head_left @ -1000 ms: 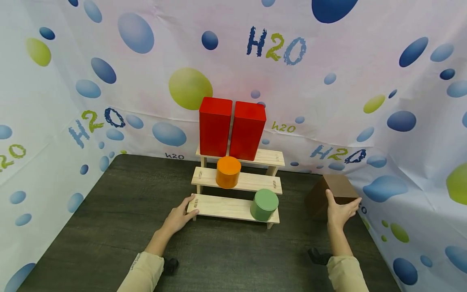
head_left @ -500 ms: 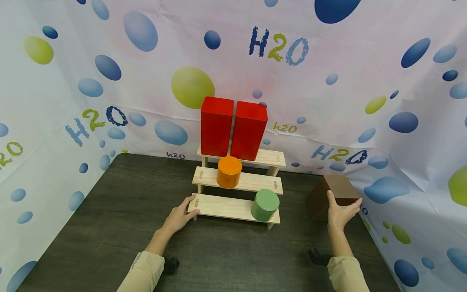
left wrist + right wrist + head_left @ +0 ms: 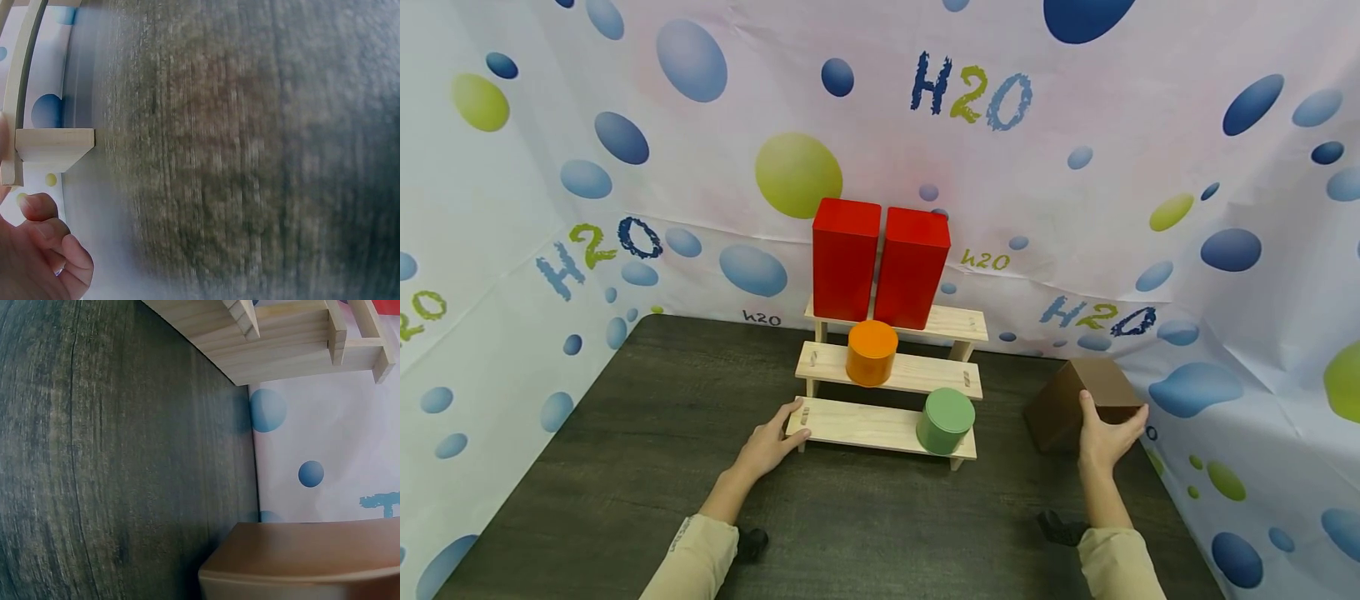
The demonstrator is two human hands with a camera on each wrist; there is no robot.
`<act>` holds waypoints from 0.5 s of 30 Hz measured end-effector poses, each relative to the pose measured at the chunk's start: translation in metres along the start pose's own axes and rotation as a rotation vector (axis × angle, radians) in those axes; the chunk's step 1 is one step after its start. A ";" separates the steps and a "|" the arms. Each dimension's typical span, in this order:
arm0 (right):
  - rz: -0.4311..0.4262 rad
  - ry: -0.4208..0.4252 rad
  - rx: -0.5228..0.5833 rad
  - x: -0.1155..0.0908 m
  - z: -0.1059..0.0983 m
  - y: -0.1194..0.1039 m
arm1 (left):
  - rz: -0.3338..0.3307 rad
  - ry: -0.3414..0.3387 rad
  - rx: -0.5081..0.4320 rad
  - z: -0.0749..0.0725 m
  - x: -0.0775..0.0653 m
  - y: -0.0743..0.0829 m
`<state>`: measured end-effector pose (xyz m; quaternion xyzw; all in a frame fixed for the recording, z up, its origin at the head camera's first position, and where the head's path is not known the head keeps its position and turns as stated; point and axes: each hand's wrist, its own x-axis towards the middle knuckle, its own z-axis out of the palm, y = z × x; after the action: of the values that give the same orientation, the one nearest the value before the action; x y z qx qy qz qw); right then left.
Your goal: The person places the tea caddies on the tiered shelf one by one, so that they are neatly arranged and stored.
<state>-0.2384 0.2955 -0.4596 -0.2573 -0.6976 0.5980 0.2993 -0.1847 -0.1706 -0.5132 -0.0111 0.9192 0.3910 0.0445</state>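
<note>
My left hand (image 3: 766, 448) holds the left end of a three-step wooden shelf (image 3: 857, 422), thumb at the front edge of the lowest step. In the left wrist view its curled fingers (image 3: 44, 231) show beside the shelf's leg (image 3: 55, 147). At the right, my right hand (image 3: 1105, 442) grips a brown box (image 3: 1097, 379) by its near end, the thumb on top and fingers at the right side. The box (image 3: 312, 550) also shows at the bottom of the right wrist view, where the hand is out of sight.
Two red boxes (image 3: 842, 258) stand on the top step. An orange cylinder (image 3: 871, 354) is on the middle step, and a green cylinder (image 3: 945, 421) at the right of the lowest. The dark table (image 3: 880, 525) meets a patterned backdrop (image 3: 880, 108) behind and at both sides.
The brown box has turned and shifted slightly, and my right hand has moved a little to the right with it. My left hand stays at the shelf's end.
</note>
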 end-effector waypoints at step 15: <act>-0.119 0.033 0.038 0.001 0.001 -0.011 | 0.010 0.006 -0.006 0.000 -0.001 0.001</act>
<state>-0.2397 0.2934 -0.4488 -0.2192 -0.6953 0.5878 0.3506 -0.1840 -0.1703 -0.5122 -0.0077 0.9183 0.3939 0.0395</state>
